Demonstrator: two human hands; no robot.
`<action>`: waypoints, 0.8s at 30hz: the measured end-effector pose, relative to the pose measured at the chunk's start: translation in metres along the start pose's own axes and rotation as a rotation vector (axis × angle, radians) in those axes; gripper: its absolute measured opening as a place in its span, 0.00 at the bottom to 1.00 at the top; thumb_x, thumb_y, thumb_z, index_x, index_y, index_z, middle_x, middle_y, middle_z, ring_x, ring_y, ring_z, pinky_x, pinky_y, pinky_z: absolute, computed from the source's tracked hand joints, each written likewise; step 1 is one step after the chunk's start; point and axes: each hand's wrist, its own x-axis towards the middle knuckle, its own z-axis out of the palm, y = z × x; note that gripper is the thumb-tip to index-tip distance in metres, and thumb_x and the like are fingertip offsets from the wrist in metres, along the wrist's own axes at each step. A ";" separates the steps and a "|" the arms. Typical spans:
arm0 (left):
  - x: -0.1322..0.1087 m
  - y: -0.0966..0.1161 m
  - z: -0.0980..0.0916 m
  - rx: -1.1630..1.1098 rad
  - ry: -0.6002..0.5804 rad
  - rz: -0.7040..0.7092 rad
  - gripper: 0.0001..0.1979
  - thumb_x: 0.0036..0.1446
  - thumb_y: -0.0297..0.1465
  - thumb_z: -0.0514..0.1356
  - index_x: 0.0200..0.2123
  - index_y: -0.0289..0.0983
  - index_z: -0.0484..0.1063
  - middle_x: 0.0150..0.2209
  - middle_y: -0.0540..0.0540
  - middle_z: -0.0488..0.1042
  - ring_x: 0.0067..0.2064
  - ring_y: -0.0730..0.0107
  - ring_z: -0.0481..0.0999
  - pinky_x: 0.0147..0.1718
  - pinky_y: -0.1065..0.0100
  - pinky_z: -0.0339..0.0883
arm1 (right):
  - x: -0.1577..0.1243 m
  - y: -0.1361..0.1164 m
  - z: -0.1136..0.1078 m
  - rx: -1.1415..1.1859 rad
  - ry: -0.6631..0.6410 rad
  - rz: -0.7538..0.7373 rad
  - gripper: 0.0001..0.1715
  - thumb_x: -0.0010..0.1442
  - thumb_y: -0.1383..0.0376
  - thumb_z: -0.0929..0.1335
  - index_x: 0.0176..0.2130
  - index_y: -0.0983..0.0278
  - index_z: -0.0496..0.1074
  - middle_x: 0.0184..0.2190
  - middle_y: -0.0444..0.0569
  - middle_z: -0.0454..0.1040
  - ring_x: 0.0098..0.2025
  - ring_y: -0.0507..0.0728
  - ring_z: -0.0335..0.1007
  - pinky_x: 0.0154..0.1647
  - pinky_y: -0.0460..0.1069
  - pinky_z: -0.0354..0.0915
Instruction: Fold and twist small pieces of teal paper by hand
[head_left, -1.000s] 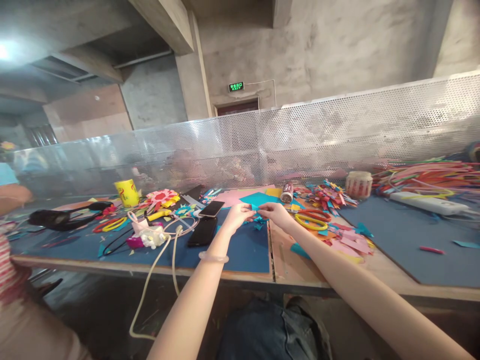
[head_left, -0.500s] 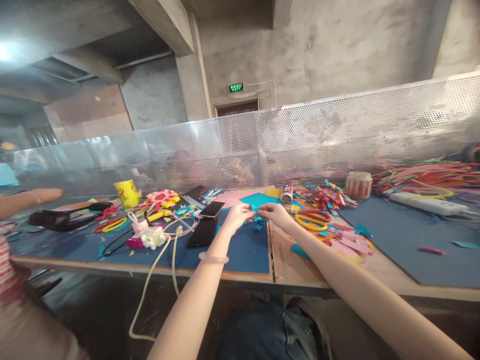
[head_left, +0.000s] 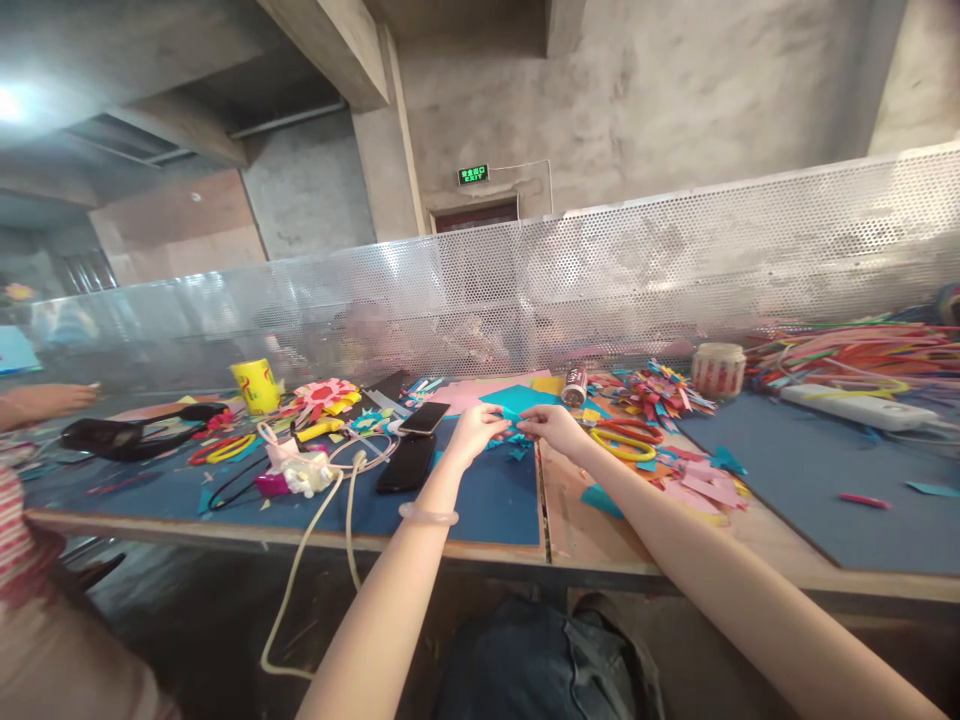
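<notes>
A small piece of blue paper [head_left: 512, 412] is pinched between my two hands, above the worktable. My left hand [head_left: 480, 432], with a pale bangle [head_left: 428, 514] on its wrist, is closed on the paper's left side. From the right, my right hand [head_left: 553, 428] grips it with thumb and fingers. My fingers hide much of the piece. Blue paper scraps [head_left: 517, 452] lie just below, and a larger blue sheet [head_left: 525, 396] lies behind. To the right of my right hand are scissors with orange and yellow handles [head_left: 630, 447].
Two phones [head_left: 406, 465] lie left of my hands, near a tangle of cables [head_left: 349, 480]. Pink paper strips [head_left: 701, 485], a can [head_left: 574, 384], a glass jar [head_left: 717, 371] and a power strip [head_left: 855, 406] are on the right. Another person's hand [head_left: 56, 400] reaches in at far left.
My hands stay almost in place, still holding the blue paper. At far left, the other person's arm has pulled back toward the left edge.
</notes>
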 end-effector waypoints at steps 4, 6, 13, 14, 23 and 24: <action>-0.001 0.003 0.001 0.014 0.011 0.026 0.19 0.43 0.26 0.63 0.41 0.29 0.64 0.27 0.44 0.75 0.27 0.68 0.75 0.25 0.70 0.66 | 0.002 0.001 -0.002 0.008 -0.018 0.040 0.17 0.43 0.62 0.71 0.34 0.69 0.71 0.20 0.44 0.71 0.21 0.50 0.65 0.24 0.46 0.63; -0.001 0.004 0.002 0.028 0.014 0.040 0.23 0.43 0.25 0.63 0.45 0.29 0.62 0.27 0.44 0.75 0.26 0.69 0.74 0.25 0.70 0.66 | 0.001 0.000 -0.004 -0.017 -0.031 0.032 0.19 0.45 0.59 0.71 0.36 0.69 0.72 0.21 0.45 0.71 0.23 0.50 0.66 0.26 0.46 0.63; -0.007 0.005 0.009 0.047 -0.081 0.107 0.37 0.43 0.25 0.63 0.55 0.31 0.50 0.25 0.49 0.73 0.25 0.71 0.73 0.25 0.71 0.64 | -0.002 -0.003 -0.004 -0.178 -0.040 -0.105 0.22 0.43 0.52 0.70 0.30 0.68 0.73 0.25 0.44 0.70 0.28 0.51 0.63 0.29 0.46 0.57; -0.008 0.005 0.009 0.048 -0.091 0.117 0.37 0.43 0.25 0.63 0.55 0.31 0.50 0.24 0.49 0.73 0.25 0.72 0.72 0.25 0.71 0.64 | -0.002 -0.003 -0.004 -0.205 -0.046 -0.111 0.22 0.43 0.51 0.69 0.28 0.68 0.72 0.22 0.43 0.68 0.25 0.50 0.60 0.27 0.45 0.55; -0.010 0.004 0.011 0.040 -0.158 0.109 0.43 0.42 0.24 0.63 0.59 0.31 0.43 0.23 0.51 0.72 0.24 0.75 0.71 0.25 0.72 0.63 | -0.003 -0.006 -0.004 -0.076 -0.052 -0.066 0.22 0.42 0.51 0.69 0.26 0.68 0.71 0.20 0.42 0.65 0.24 0.48 0.56 0.26 0.45 0.53; -0.010 0.004 0.011 0.040 -0.165 0.111 0.43 0.42 0.24 0.63 0.59 0.31 0.42 0.23 0.52 0.72 0.24 0.75 0.71 0.25 0.72 0.63 | -0.003 -0.006 -0.005 -0.072 -0.050 -0.058 0.21 0.42 0.51 0.69 0.26 0.68 0.71 0.20 0.42 0.65 0.23 0.48 0.56 0.26 0.45 0.53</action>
